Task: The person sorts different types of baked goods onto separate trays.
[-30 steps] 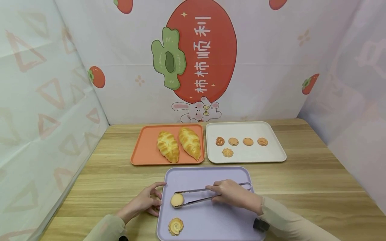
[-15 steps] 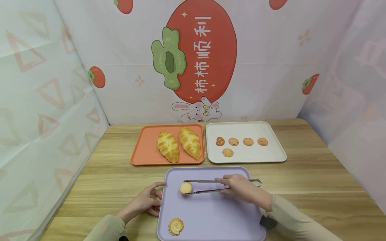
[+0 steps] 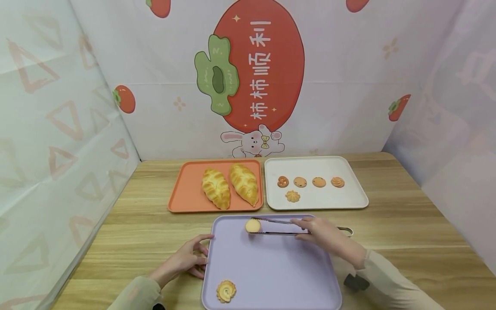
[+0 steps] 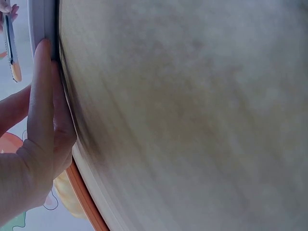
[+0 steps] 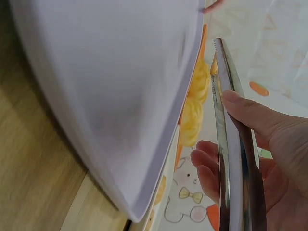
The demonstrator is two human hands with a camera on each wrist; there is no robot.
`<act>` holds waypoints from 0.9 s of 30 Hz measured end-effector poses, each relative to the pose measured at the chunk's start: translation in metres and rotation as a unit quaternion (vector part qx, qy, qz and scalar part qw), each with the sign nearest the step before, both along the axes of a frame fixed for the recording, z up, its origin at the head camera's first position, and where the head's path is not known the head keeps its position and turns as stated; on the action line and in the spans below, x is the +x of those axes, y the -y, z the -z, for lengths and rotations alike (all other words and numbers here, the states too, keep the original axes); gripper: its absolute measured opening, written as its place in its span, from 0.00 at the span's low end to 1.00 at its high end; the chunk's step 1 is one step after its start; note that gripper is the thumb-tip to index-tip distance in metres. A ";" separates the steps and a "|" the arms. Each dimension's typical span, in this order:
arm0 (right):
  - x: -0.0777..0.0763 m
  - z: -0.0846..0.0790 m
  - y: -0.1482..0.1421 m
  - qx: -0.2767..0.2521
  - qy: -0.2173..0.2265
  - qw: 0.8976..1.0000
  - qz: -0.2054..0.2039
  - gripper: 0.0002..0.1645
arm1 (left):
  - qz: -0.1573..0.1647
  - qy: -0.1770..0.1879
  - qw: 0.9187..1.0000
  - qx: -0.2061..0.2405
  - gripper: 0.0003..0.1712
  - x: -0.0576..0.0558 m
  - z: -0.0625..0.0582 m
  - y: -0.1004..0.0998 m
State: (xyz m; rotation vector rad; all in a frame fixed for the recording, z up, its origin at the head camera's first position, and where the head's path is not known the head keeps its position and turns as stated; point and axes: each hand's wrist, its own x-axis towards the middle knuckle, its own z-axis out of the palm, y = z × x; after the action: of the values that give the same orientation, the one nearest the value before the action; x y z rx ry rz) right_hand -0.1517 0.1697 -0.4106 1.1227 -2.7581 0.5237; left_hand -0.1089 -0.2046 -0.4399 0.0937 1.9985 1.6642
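In the head view my right hand (image 3: 323, 234) grips metal tongs (image 3: 284, 234), thumb on one arm and fingers on the other. Between the serrated tips sits a round pale-yellow cookie (image 3: 253, 226), over the far part of the lilac tray (image 3: 271, 267). From the right wrist view, the tongs (image 5: 226, 120) and cookie appear raised off the tray. My left hand (image 3: 189, 258) touches the tray's left edge with its fingertips; the left wrist view shows a straight finger (image 4: 42, 91) against the rim. A swirled, fluted cookie (image 3: 226, 291) lies in the tray's near left corner.
Behind the lilac tray stand an orange tray (image 3: 186, 189) with two bread loaves (image 3: 216, 188) and a white tray (image 3: 329, 202). The white tray carries several cookies, among them a pretzel-shaped one (image 3: 283, 181) and a flower-shaped one (image 3: 292, 196). A printed cloth backdrop (image 3: 162, 120) borders the wooden table.
My right hand has carried the tongs and the round cookie away from me and to the right across the lilac tray. The left hand stays at the tray's edge.
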 end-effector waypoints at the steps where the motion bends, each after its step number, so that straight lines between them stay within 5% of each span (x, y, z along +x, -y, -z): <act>1: 0.000 0.000 -0.002 -0.004 -0.003 1.000 0.002 0.23 | 0.000 0.000 1.000 0.000 0.38 0.000 0.000 0.000; 17: -0.007 -0.003 -0.035 -0.024 0.004 0.998 0.063 0.24 | -0.001 0.003 1.000 -0.002 0.38 0.000 0.000 0.000; 27: -0.013 -0.003 -0.057 -0.045 -0.052 0.995 0.071 0.20 | -0.004 0.000 1.000 -0.002 0.38 0.000 0.001 0.000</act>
State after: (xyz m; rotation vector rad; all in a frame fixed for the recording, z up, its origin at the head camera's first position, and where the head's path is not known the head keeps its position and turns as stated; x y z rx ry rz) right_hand -0.1649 0.2263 -0.4075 0.9001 -2.6704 0.5478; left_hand -0.1091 -0.2046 -0.4413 0.0833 2.0051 1.6640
